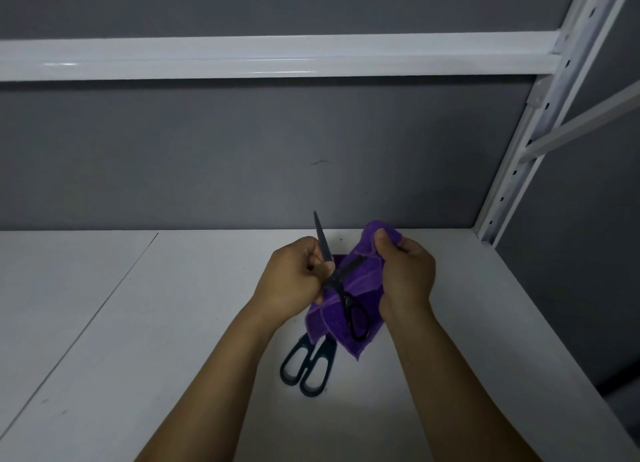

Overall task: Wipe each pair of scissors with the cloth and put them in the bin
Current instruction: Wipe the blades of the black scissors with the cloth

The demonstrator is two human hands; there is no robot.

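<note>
Gripping the open black scissors (334,277) near the pivot, the left hand (294,281) holds them above the shelf (173,323). The right hand (407,274) pinches the limp purple cloth (363,283) over one blade. The blades look stiff, slick and sharp, so the handle loops are the safer hold. I count two pairs of scissors and one cloth. The teal-handled pair (325,349) lies on the shelf, and no bin shows.

lower scissors (306,344) blades — hidden behind cloth (365,276), forearms cropped
</note>
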